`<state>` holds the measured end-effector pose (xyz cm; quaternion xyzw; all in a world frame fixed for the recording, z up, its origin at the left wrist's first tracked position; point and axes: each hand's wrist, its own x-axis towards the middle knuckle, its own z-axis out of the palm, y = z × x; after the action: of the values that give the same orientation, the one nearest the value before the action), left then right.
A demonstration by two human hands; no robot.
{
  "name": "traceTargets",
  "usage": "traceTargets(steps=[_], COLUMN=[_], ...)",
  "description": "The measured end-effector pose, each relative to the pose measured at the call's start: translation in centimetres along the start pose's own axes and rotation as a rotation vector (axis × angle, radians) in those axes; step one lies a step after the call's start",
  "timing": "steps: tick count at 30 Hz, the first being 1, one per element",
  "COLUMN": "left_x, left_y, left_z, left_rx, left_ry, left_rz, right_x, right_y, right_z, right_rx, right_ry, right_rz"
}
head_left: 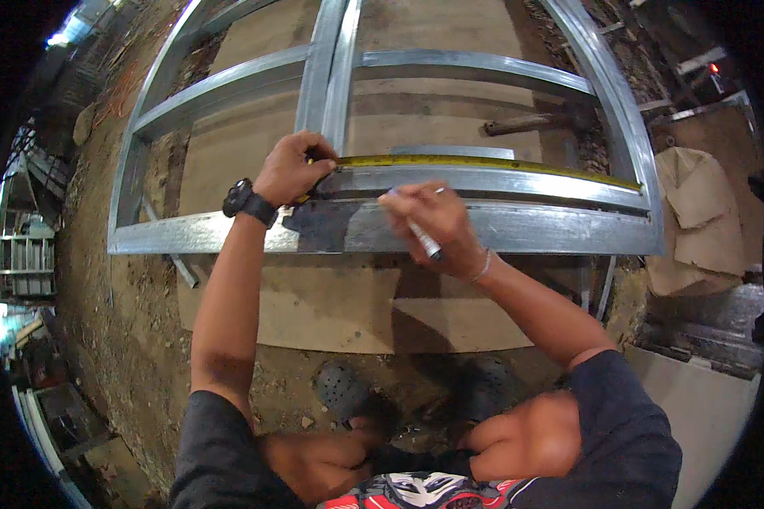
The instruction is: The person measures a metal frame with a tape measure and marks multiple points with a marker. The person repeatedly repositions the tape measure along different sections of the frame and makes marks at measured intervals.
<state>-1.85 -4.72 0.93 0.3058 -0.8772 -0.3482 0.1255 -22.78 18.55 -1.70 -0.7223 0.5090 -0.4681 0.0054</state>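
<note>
My left hand [295, 170] is closed around the case of a tape measure, mostly hidden by the fingers. Its yellow blade [484, 164] runs out to the right along a metal bar and reaches the right side of a galvanized metal frame [484, 227]. My right hand [437, 222] grips a white marker pen [423, 238] with a dark end, slanting down to the right. That hand hovers over the frame's near beam, to the right of the left hand; whether the pen tip touches metal is hidden.
Brown board [433, 34] lies beneath the frame. A hammer with a wooden handle [522, 125] rests inside its right half. Brown paper sacking [700, 220] sits at the right. Bare dirt [136, 322] spreads to the left, with a ladder-like metal piece [25, 254] at the far left.
</note>
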Motion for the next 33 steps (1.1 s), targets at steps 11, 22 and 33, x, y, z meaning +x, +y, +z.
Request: traceTargets(steps=[11,22,33], left_x=[0.2,0.0,0.1], left_y=[0.9,1.6,0.6], left_z=[0.0,0.0,0.2], left_rx=[-0.019,-0.026,-0.039], left_ry=[-0.002,-0.011,0.003], left_rz=[-0.007,-0.055,-0.039], right_x=[-0.6,-0.8,-0.4], right_y=[0.0,0.1,-0.1], right_z=[0.9,0.6,0.4], right_rx=[-0.118,-0.058,-0.067], right_ry=[-0.18,-0.185,-0.188], right_rz=[-0.119,-0.095,-0.088])
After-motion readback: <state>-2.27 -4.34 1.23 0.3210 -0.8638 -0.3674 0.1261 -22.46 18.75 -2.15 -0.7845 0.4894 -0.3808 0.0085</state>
